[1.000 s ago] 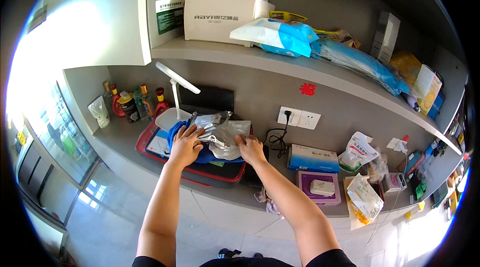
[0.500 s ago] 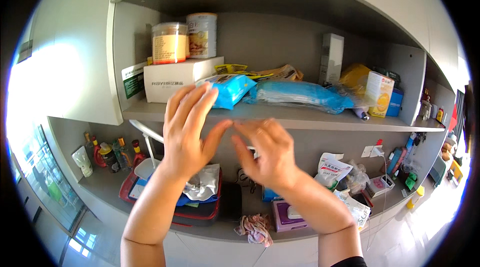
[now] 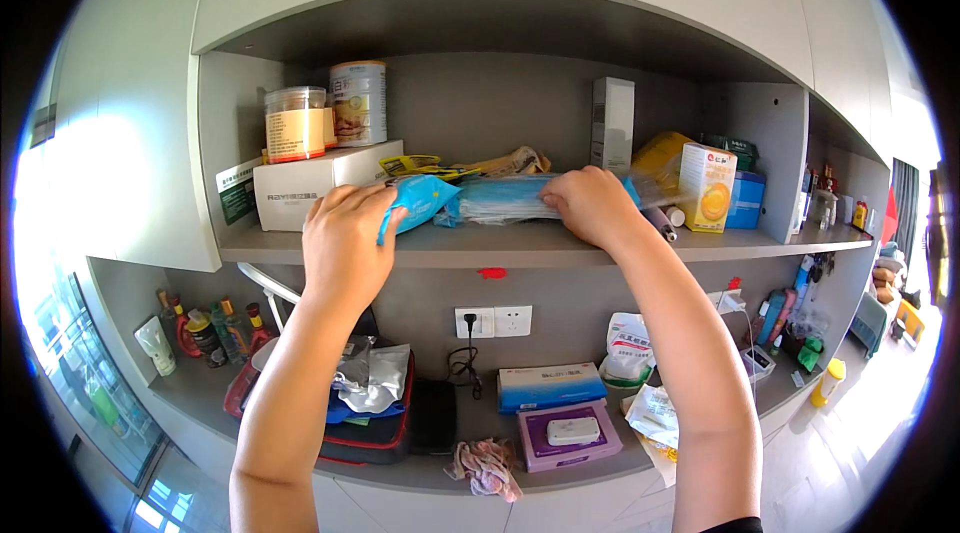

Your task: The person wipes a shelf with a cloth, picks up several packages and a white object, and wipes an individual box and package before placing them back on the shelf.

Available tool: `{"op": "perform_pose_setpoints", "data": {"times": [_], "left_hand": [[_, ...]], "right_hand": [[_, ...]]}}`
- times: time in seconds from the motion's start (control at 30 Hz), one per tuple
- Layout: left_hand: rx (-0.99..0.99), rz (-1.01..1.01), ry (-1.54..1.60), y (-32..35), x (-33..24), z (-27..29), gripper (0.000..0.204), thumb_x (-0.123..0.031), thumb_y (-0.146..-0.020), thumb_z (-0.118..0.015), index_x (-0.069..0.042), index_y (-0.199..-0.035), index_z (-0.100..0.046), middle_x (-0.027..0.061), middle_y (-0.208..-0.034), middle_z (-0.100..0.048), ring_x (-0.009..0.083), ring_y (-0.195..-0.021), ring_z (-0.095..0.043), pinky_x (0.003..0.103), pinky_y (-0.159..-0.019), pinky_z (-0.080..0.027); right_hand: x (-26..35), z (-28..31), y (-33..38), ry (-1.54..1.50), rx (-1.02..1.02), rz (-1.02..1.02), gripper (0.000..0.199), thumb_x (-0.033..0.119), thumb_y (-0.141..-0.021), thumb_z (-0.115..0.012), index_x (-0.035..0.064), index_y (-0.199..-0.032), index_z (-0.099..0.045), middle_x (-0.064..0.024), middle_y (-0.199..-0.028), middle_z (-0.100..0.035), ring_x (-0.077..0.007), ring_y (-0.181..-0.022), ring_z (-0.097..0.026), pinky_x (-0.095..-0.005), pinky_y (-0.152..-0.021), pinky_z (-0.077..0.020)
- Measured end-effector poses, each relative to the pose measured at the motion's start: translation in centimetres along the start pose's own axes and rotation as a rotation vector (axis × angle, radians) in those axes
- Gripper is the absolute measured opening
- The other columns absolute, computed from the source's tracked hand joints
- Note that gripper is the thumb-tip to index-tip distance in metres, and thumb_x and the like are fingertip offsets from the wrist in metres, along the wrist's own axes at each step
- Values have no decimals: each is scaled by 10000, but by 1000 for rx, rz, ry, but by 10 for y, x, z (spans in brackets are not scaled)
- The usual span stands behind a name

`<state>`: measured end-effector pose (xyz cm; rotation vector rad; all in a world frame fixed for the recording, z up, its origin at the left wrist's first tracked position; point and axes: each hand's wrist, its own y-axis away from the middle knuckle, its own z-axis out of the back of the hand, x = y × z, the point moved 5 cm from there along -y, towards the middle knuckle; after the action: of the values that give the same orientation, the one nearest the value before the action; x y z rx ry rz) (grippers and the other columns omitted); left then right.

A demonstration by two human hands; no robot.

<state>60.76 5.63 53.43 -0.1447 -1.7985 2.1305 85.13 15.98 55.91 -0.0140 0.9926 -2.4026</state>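
Note:
At the shelf's front edge, my left hand (image 3: 348, 228) is curled round the left end of a bright blue soft packet (image 3: 425, 195). Its fingertips partly disappear behind the packet. To the right, my right hand (image 3: 592, 205) closes on the top of a flat blue-and-clear plastic package (image 3: 500, 200), which lies along the shelf. Part of that package is hidden by my right hand. The blue packet rests against its left end. Behind both lie yellow and brown crumpled wrappers (image 3: 515, 163).
A white carton (image 3: 320, 183) bearing a jar (image 3: 296, 123) and a tin (image 3: 358, 103) stands left. An orange-and-white box (image 3: 707, 186) and a tall white box (image 3: 612, 123) stand right. On the lower counter are a purple box (image 3: 570, 453), a crumpled cloth (image 3: 485, 468) and bottles (image 3: 230, 328).
My hands have moved apart from in front of the shelf. The left has come onto the blue packet, the right onto the plastic package. The view has shifted.

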Motion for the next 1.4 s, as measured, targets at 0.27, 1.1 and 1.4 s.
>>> {"op": "perform_pose_setpoints", "data": {"times": [0.27,1.1,1.4], "left_hand": [[-333,161,141,31,-3,36,183,-92,-857,-631,-7,-1014,-670,130,-1008,-682,283,-950,-642,369,-847,-487],[-472,105,230,135,-76,66,213,-63,-892,-563,70,-1047,-622,209,-1044,-653,382,-983,-623,464,-853,-477],[-401,919,429,286,-7,86,202,-112,-935,-548,45,-990,-661,150,-988,-692,151,-816,-633,273,-754,-491]], "right_hand": [[27,48,25,-116,-577,274,200,-35,-758,-549,53,-937,-570,-120,-863,-650,-315,-868,-623,-422,-811,-490],[105,-48,111,-2149,-597,-679,356,146,-826,-657,92,-1125,-470,-38,-951,-568,-141,-779,-571,-267,-595,-457],[213,-135,258,-1903,-792,-759,561,-15,-824,-561,76,-1324,-322,-70,-1181,-483,-172,-1024,-502,-314,-842,-446]]}}
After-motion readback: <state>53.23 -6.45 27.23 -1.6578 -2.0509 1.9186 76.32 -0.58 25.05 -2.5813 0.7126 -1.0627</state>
